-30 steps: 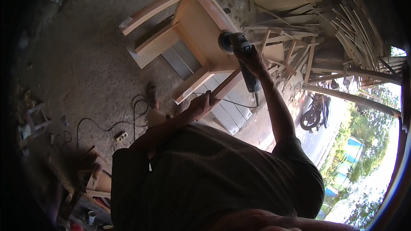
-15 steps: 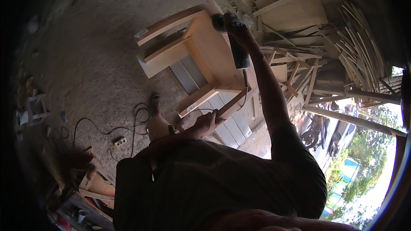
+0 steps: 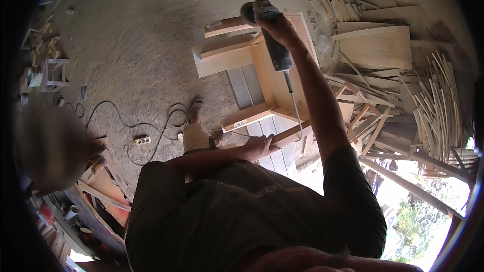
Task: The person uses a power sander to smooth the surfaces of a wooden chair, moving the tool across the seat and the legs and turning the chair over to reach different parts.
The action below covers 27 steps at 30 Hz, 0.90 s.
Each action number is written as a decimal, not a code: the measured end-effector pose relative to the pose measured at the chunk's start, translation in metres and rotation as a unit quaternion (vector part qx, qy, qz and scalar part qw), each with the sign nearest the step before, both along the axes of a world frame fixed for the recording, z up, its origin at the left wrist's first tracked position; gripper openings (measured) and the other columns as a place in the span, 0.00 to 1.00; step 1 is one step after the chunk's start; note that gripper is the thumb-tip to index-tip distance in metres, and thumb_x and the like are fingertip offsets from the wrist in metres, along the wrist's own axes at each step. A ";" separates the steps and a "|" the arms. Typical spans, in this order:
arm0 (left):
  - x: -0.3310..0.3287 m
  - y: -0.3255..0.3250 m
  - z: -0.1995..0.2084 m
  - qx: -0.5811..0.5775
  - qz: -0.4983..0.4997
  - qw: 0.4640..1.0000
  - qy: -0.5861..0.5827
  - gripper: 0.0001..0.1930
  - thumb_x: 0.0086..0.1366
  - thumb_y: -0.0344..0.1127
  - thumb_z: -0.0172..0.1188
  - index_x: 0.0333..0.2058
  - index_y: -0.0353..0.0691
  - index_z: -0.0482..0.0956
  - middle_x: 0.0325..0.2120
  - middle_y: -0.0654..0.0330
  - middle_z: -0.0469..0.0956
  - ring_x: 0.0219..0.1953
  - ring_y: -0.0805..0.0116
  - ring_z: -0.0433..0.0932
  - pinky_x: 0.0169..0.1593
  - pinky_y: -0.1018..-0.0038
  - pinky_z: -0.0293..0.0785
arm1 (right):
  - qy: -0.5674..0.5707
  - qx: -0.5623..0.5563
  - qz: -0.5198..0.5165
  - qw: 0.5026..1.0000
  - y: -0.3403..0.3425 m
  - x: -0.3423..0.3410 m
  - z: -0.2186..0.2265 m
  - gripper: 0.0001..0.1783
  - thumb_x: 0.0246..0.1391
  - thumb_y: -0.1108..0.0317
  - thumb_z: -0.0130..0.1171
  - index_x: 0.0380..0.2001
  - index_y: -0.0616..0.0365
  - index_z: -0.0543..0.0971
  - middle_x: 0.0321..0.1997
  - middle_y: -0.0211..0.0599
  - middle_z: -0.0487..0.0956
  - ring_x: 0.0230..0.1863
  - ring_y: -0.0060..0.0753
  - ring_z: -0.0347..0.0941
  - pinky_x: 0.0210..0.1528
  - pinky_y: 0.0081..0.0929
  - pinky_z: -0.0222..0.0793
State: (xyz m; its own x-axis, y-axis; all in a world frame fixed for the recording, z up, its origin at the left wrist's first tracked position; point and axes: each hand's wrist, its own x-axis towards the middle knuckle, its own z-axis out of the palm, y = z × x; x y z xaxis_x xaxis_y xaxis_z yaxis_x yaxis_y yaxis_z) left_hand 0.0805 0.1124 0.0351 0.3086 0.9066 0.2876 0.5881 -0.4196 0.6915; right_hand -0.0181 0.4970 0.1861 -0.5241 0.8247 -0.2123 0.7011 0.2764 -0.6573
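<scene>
While gripped: one grinder (image 3: 269, 32), two hands (image 3: 259, 146).

Single head-worn fisheye view, looking steeply down over the wearer's own torso, which fills the lower centre of the frame. Straight edges bow toward the dark circular rim. The wooden chair frame (image 3: 262, 70) lies at arm's length, upper centre; dirt floor (image 3: 136, 45) recedes upper left, bright outdoors at lower right.

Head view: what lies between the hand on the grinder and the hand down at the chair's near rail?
The grinder's cord and the wooden chair's seat panel, seen in the head view.
</scene>
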 end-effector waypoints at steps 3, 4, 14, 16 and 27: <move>-0.001 0.002 -0.001 -0.008 -0.036 0.999 0.018 0.36 0.71 0.59 0.57 0.56 0.23 0.70 0.15 0.52 0.71 0.12 0.61 0.70 0.13 0.63 0.62 | 0.044 0.012 0.059 0.997 -0.022 -0.025 -0.016 0.35 0.47 0.43 0.71 0.50 0.60 0.81 0.42 0.52 0.86 0.46 0.48 0.84 0.50 0.41 0.77; -0.002 0.002 -0.001 -0.022 -0.034 0.999 0.003 0.36 0.71 0.59 0.56 0.56 0.24 0.70 0.17 0.49 0.72 0.13 0.59 0.71 0.14 0.62 0.63 | 0.055 0.028 0.073 0.995 -0.039 -0.036 -0.011 0.36 0.47 0.42 0.71 0.50 0.60 0.81 0.42 0.52 0.86 0.46 0.48 0.84 0.49 0.41 0.78; -0.008 0.011 0.013 -0.225 -0.055 0.970 -0.069 0.37 0.72 0.64 0.50 0.51 0.26 0.71 0.22 0.42 0.80 0.22 0.45 0.81 0.26 0.54 0.76 | -0.111 -0.012 0.080 0.990 -0.065 -0.038 0.025 0.51 0.47 0.35 0.69 0.60 0.67 0.66 0.50 0.61 0.81 0.55 0.57 0.80 0.57 0.44 0.74; -0.007 0.008 0.008 -0.170 -0.063 0.982 -0.051 0.37 0.72 0.63 0.51 0.52 0.24 0.70 0.20 0.45 0.78 0.19 0.50 0.78 0.22 0.56 0.72 | -0.099 0.031 0.037 0.994 -0.023 -0.004 -0.006 0.41 0.49 0.40 0.70 0.52 0.66 0.75 0.41 0.55 0.84 0.48 0.50 0.83 0.50 0.41 0.78; -0.005 0.006 0.011 -0.097 -0.027 0.994 -0.038 0.36 0.71 0.63 0.52 0.50 0.25 0.72 0.15 0.52 0.73 0.12 0.59 0.72 0.14 0.61 0.64 | 0.024 -0.005 -0.164 0.986 0.122 0.146 -0.017 0.35 0.47 0.39 0.73 0.47 0.58 0.84 0.38 0.35 0.84 0.37 0.28 0.78 0.42 0.29 0.72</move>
State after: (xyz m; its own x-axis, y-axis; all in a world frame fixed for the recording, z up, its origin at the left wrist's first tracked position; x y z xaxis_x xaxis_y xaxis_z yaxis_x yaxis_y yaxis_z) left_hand 0.0759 0.1185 0.0463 0.3433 0.9299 0.1323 0.5116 -0.3032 0.8039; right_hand 0.1278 0.6188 0.1693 -0.2399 0.9492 -0.2037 0.7200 0.0332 -0.6932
